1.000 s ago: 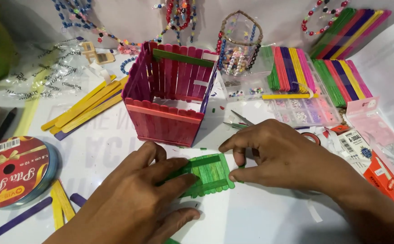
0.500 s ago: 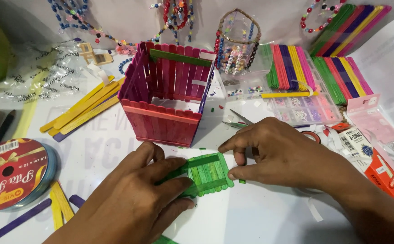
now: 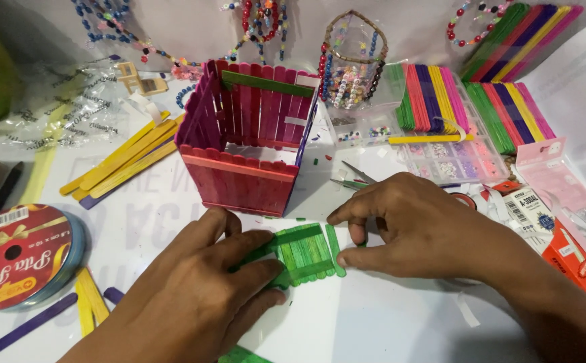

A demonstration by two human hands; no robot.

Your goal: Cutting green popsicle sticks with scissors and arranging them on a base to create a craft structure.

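A small panel of green craft sticks [image 3: 304, 254] lies flat on the white table in front of me. My left hand [image 3: 192, 296] presses down on its left side with thumb and fingers. My right hand [image 3: 414, 228] rests at its right edge, where thumb and forefinger pinch one loose green stick [image 3: 335, 250] and hold it against the panel. Just behind stands a red and pink box of craft sticks [image 3: 246, 144], open at the top.
Yellow sticks [image 3: 121, 161] lie left of the box. A red ribbon spool [image 3: 17, 255] sits at the left edge. Bundles of coloured sticks [image 3: 468, 94], a bead tray [image 3: 451, 161], tweezers [image 3: 353, 178] and packets [image 3: 562, 215] crowd the right. Bead strings hang at the back.
My right hand has shifted a little to the right and now holds a single green stick at the panel's right edge. The left hand keeps pressing the panel.
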